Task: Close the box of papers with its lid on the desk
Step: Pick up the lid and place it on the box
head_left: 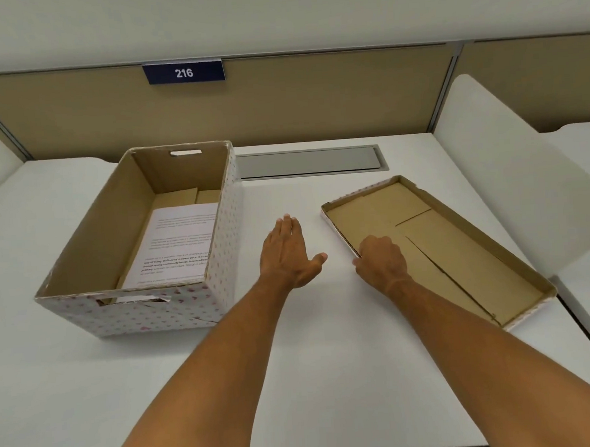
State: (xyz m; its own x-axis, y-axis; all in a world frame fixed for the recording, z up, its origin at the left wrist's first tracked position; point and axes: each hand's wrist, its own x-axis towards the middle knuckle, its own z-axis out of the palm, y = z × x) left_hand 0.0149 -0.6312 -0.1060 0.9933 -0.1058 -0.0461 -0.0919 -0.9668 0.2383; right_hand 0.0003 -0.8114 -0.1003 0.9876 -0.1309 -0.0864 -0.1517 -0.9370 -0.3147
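An open cardboard box [219,263], white with pink dots outside and brown inside, stands on the left of the white desk [297,380]. Printed papers [180,245] lie flat on its bottom. The lid [462,243] lies upside down on the right, its brown inside facing up. My left hand [289,255] hovers palm down between box and lid, fingers spread, holding nothing. My right hand [382,262] rests on the lid's near left edge with fingers curled over the rim.
A grey cable hatch [306,162] is set into the desk behind the lid. A tan partition [313,107] with a blue "216" sign [184,72] closes the back. White side dividers [514,180] stand right and left of the desk.
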